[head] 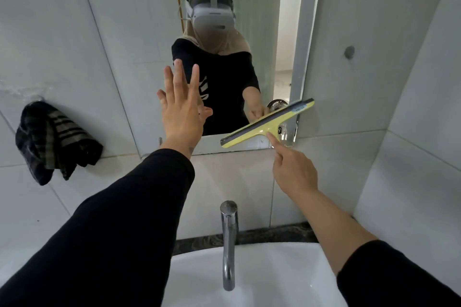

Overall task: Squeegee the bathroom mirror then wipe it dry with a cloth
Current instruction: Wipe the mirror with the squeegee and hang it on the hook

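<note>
Squeegee at the mirror's lower right corner, cloth hanging on the wall.

Head view: the right hand (294,172) holds the yellow squeegee (268,123) in its grip, blade tilted against the mirror (149,45). The left hand (182,107) is spread wide, at the glass. A dark striped cloth (56,141) hangs left of the mirror, above the sink (274,276).

You've got a chrome gooseneck tap (228,244) near centre, spout curving down over the white ceramic basin (287,279). A dark speckled stone ledge (274,233) runs behind the basin, against the wall. Pale grey glossy wall tiles (62,45) cover the left and right walls. On the right tiles sits a small round grey wall plug (349,52). A clear plastic corner shelf (289,136) juts from the far wall, right of centre, above the tap.
</note>
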Available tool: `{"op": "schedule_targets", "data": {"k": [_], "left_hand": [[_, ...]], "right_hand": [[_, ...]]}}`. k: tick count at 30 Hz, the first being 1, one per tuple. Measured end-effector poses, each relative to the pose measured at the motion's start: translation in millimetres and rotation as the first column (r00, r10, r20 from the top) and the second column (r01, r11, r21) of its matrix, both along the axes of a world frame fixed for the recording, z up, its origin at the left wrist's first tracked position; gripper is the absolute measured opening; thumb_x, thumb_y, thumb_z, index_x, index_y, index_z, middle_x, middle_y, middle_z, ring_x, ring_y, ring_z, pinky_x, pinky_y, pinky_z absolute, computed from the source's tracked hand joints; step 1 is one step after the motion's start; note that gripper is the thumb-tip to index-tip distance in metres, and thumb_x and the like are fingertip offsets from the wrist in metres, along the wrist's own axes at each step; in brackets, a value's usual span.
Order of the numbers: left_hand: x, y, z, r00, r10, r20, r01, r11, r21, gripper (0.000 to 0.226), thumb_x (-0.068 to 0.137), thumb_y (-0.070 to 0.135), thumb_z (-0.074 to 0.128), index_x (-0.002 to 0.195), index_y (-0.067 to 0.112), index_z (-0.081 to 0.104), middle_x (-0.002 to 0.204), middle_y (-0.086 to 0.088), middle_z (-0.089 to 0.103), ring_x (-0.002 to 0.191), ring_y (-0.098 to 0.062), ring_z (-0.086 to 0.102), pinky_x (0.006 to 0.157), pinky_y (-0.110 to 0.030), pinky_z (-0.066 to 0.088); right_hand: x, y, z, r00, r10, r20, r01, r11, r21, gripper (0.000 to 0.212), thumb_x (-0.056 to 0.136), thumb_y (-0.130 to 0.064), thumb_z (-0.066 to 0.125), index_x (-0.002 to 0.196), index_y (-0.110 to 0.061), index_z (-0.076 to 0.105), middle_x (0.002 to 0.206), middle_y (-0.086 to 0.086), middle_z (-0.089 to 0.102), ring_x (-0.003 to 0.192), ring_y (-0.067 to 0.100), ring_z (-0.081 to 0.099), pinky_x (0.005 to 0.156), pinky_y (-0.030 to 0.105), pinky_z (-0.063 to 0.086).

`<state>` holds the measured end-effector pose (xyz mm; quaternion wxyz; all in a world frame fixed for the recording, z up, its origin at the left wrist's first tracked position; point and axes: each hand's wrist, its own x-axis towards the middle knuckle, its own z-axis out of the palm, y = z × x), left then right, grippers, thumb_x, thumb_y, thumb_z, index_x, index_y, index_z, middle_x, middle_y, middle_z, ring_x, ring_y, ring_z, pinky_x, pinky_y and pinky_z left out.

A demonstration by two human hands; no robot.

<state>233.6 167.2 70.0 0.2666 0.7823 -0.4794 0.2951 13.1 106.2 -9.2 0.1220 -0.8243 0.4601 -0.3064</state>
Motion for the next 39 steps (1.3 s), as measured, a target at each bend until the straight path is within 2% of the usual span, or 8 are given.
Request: {"op": "schedule_targets", "data": {"k": [9, 14, 19, 25, 31, 33, 36, 39], "left_hand": [[-1.6, 0.8, -0.4, 1.0, -0.022, -0.001, 0.022, 1.0, -0.018, 0.092, 0.086, 0.031, 0.066, 0.151, 0.025, 0.001, 0.159, -0.011, -0.013, 0.145, -0.033, -0.014, 0.116, -0.057, 0.006], [-11.4, -0.2, -29.8, 1.0, -0.01, 0.009, 0.011, 0.995, -0.099, 0.075, 0.091, 0.03, 0.05, 0.151, 0.028, 0.004, 0.16, -0.01, -0.009, 0.146, -0.03, -0.01, 0.115, -0.057, 0.005], [-25.9, -8.8, -76.3, 1.0, -0.005, 0.011, 0.005, 1.0, 0.007, 0.081, 0.089, 0.034, 0.057, 0.15, 0.03, 0.003, 0.16, -0.009, -0.011, 0.146, -0.03, -0.013, 0.115, -0.059, 0.004], [-24.9, -19.2, -93.2, 1.0, -0.015, -0.012, 0.015, 1.0, -0.028, 0.083, 0.089, 0.026, 0.059, 0.151, 0.03, 0.003, 0.16, -0.01, -0.01, 0.146, -0.031, -0.013, 0.116, -0.057, 0.006], [-25.1, -18.8, -94.0, 1.0, -0.013, -0.013, 0.013, 0.999, -0.031, 0.083, 0.09, 0.026, 0.058, 0.151, 0.03, 0.002, 0.159, -0.01, -0.011, 0.145, -0.031, -0.014, 0.116, -0.055, 0.005], [-28.0, -17.4, -91.5, 1.0, 0.003, -0.024, -0.003, 1.0, -0.009, 0.083, 0.091, 0.028, 0.057, 0.15, 0.029, 0.0, 0.159, -0.01, -0.013, 0.145, -0.031, -0.014, 0.116, -0.056, 0.006], [-34.9, -14.6, -85.8, 0.999, 0.02, -0.048, -0.019, 1.0, 0.023, 0.084, 0.091, 0.034, 0.056, 0.15, 0.029, -0.003, 0.159, -0.008, -0.016, 0.145, -0.031, -0.015, 0.114, -0.059, 0.005], [-48.2, -12.3, -81.2, 0.999, -0.03, -0.039, 0.032, 0.997, 0.072, 0.087, 0.089, 0.039, 0.057, 0.151, 0.029, -0.004, 0.158, -0.007, -0.019, 0.145, -0.029, -0.019, 0.113, -0.06, 0.001]], "right_hand": [[7.5, 4.1, -26.4, 0.994, -0.033, 0.099, 0.026, 0.997, 0.076, 0.056, 0.099, -0.016, 0.034, 0.144, -0.049, 0.025, 0.06, 0.002, 0.049, 0.052, 0.017, 0.044, 0.048, 0.03, 0.038], [9.3, 2.0, -39.5, 0.989, -0.017, 0.148, 0.01, 0.999, 0.045, 0.056, 0.098, -0.014, 0.034, 0.144, -0.046, 0.026, 0.054, 0.001, 0.042, 0.048, 0.015, 0.036, 0.042, 0.028, 0.03], [6.4, -2.3, -50.9, 0.987, -0.005, 0.161, 0.004, 1.0, 0.007, 0.053, 0.099, -0.016, 0.035, 0.143, -0.045, 0.03, 0.055, -0.001, 0.044, 0.048, 0.014, 0.037, 0.043, 0.028, 0.029], [-1.6, -8.6, -72.8, 0.996, -0.013, 0.088, 0.016, 0.999, -0.031, 0.054, 0.1, -0.018, 0.035, 0.144, -0.048, 0.027, 0.065, -0.002, 0.049, 0.059, 0.018, 0.046, 0.051, 0.03, 0.033], [-4.7, -8.3, -73.6, 0.998, 0.002, 0.07, 0.0, 0.999, -0.033, 0.053, 0.1, -0.019, 0.034, 0.144, -0.048, 0.027, 0.069, 0.0, 0.052, 0.058, 0.017, 0.045, 0.047, 0.03, 0.03], [-9.3, -6.9, -70.8, 1.0, -0.013, 0.008, 0.013, 1.0, 0.004, 0.054, 0.1, -0.019, 0.033, 0.144, -0.049, 0.025, 0.074, 0.002, 0.056, 0.062, 0.019, 0.048, 0.051, 0.03, 0.036], [-22.0, -5.4, -65.5, 0.989, -0.023, -0.147, 0.04, 0.992, 0.116, 0.059, 0.098, -0.015, 0.034, 0.145, -0.048, 0.024, 0.091, 0.007, 0.064, 0.071, 0.023, 0.052, 0.061, 0.032, 0.044], [-38.7, -5.3, -51.8, 0.966, -0.038, -0.255, 0.095, 0.972, 0.214, 0.067, 0.095, -0.013, 0.037, 0.147, -0.046, 0.013, 0.097, 0.007, 0.062, 0.076, 0.025, 0.054, 0.065, 0.031, 0.043]]}}
